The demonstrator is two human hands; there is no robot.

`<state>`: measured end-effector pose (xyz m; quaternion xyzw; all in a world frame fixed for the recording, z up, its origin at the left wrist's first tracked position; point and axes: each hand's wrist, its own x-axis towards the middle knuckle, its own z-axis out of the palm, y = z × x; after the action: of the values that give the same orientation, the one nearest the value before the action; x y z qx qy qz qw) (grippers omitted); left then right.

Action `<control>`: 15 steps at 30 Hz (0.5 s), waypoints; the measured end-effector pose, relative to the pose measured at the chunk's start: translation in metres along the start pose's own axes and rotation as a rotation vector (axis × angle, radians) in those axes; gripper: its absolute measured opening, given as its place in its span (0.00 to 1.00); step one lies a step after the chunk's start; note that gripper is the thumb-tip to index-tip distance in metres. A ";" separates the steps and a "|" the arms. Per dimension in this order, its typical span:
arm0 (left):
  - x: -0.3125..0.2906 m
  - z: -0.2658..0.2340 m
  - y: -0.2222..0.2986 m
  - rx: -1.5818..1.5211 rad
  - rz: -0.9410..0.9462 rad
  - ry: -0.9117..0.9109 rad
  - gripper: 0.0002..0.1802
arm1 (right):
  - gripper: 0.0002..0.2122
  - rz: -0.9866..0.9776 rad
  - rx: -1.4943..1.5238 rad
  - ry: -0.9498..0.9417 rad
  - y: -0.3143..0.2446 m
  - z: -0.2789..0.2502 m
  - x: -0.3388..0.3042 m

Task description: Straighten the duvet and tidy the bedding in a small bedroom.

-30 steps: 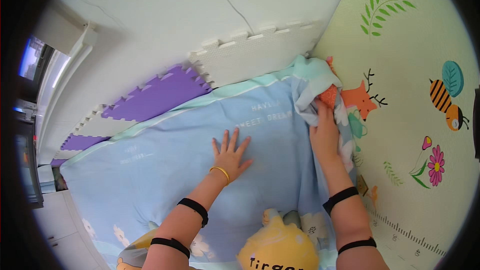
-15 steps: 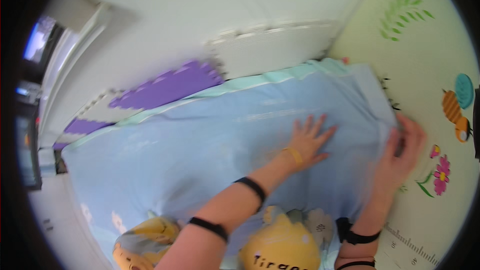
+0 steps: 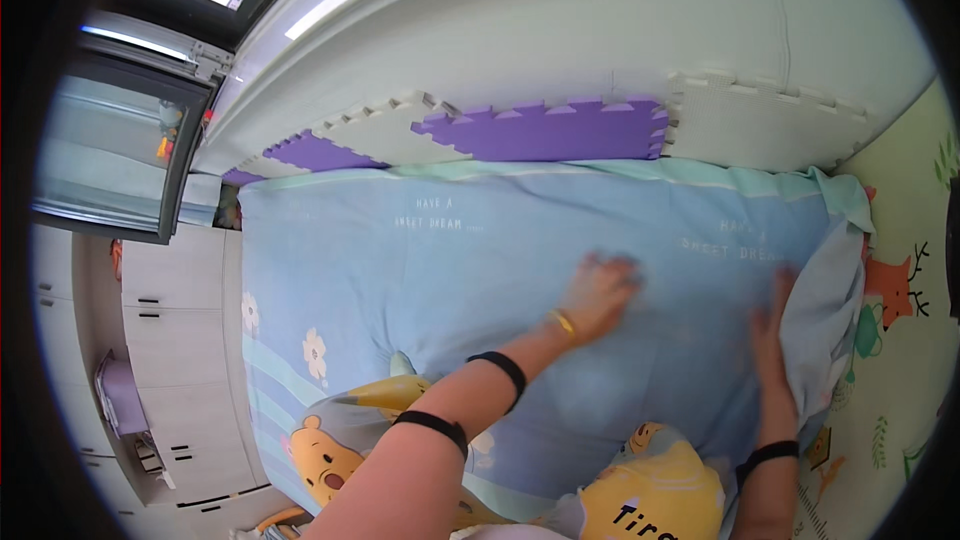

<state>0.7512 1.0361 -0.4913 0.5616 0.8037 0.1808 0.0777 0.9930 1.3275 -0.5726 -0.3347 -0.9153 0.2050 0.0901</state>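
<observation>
A light blue printed bed sheet [image 3: 500, 270] with a mint green edge covers the bed. Over the right half of it is my left hand [image 3: 600, 295]; its fingers are smeared by motion, and I cannot tell whether they press on the cloth. My right hand [image 3: 772, 330] lies along the right side of the sheet, blurred, with fingers stretched out beside a turned-back pale flap [image 3: 825, 315]. At the near side, a yellow and grey printed cloth bundle [image 3: 655, 485] sits between my forearms. Another part with a cartoon bear print [image 3: 325, 460] shows left of my left forearm.
Purple foam mats [image 3: 550, 132] and white foam mats [image 3: 770, 125] line the wall behind the bed. An open window [image 3: 110, 150] stands at the far left, above white cabinets [image 3: 190, 360]. On the right is a wall with animal decals [image 3: 888, 282].
My view has swung left, showing more window and cabinets. My right hand has left the sheet's right corner by the wall and is over the cloth. My left hand's spread fingers have become blurred.
</observation>
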 end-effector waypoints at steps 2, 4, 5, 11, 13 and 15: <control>-0.026 0.003 -0.014 0.087 -0.347 0.132 0.27 | 0.29 0.267 -0.152 0.100 0.068 0.006 0.017; -0.092 -0.027 -0.044 0.263 -0.807 0.218 0.31 | 0.29 0.313 -0.227 -0.013 -0.048 -0.021 0.038; -0.116 -0.020 -0.053 0.321 -1.032 0.280 0.33 | 0.27 0.317 -0.265 -0.027 -0.083 -0.031 0.043; -0.157 0.027 -0.016 0.218 -1.333 0.164 0.38 | 0.28 -0.597 0.266 -0.268 -0.270 0.012 0.022; -0.134 0.037 0.011 0.146 -1.241 0.031 0.40 | 0.28 -0.803 0.125 -0.338 -0.267 0.046 0.035; -0.123 0.029 0.016 0.097 -1.210 -0.034 0.41 | 0.30 -0.911 0.020 -0.383 -0.245 0.061 0.075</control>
<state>0.8189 0.9324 -0.5221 0.0109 0.9863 0.0586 0.1537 0.7765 1.1881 -0.5185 0.1439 -0.9667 0.2116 0.0037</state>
